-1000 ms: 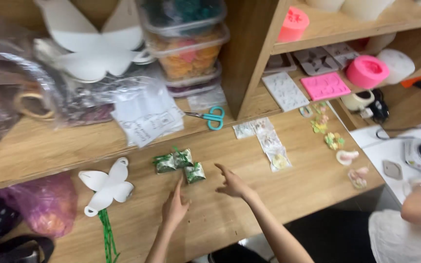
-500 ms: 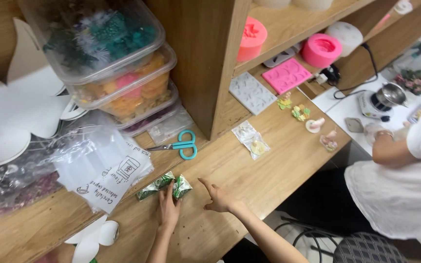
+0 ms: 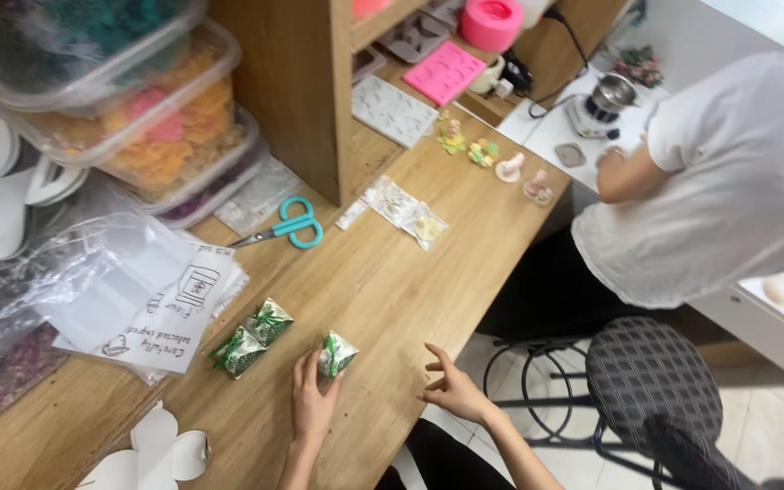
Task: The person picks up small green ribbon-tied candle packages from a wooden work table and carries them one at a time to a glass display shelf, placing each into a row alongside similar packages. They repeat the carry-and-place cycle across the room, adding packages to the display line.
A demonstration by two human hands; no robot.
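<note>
My left hand [image 3: 312, 399] rests on the wooden table [image 3: 392, 281] with its fingertips on a small green wrapped packet [image 3: 337, 354]. Two more green packets [image 3: 250, 338] lie side by side just to the left of it. My right hand [image 3: 453, 388] hovers at the table's near edge, fingers spread, holding nothing. Teal-handled scissors [image 3: 288, 225] lie further back on the table.
Stacked clear boxes [image 3: 147, 127] of coloured pieces stand at the back left, beside clear plastic bags with white sheets [image 3: 151, 295]. White petal cut-outs [image 3: 151, 454] lie front left. Small clear packets [image 3: 406, 210] lie mid-table. Another person in a white shirt [image 3: 728, 172] works at right, near a stool [image 3: 655, 372].
The view has swung right and nearer. One green packet now sits apart from the other two, under my left fingertips. My right hand has moved to the table's edge.
</note>
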